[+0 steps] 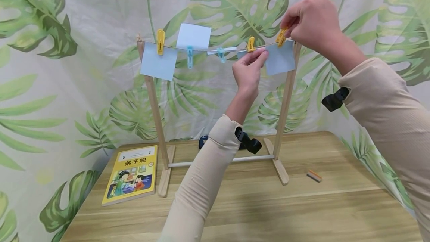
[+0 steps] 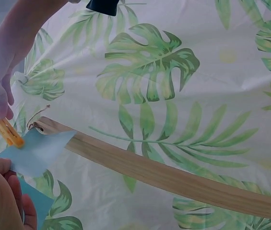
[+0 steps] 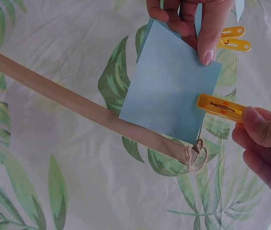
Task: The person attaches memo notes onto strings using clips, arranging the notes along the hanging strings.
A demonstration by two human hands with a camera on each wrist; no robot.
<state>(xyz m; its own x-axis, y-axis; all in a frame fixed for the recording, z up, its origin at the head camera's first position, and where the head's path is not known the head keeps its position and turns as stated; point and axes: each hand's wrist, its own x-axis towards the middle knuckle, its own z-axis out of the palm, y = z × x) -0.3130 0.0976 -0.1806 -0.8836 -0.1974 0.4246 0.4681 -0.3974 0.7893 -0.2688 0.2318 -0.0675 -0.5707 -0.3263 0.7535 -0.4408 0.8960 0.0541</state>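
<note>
My left hand pinches the upper left corner of a light blue paper square at the right end of the string. My right hand grips a yellow clothespin by its handle end, its nose over the paper's top edge. In the right wrist view, the paper hangs beside the wooden post, with the clothespin at its edge. Another yellow clothespin sits on the string just above my left fingers, with blue paper partly hidden behind that hand.
Along the string, a yellow clothespin holds a blue paper, and two blue clothespins hold further papers. The wooden frame stands on the table. A yellow book lies left; a small striped block lies right.
</note>
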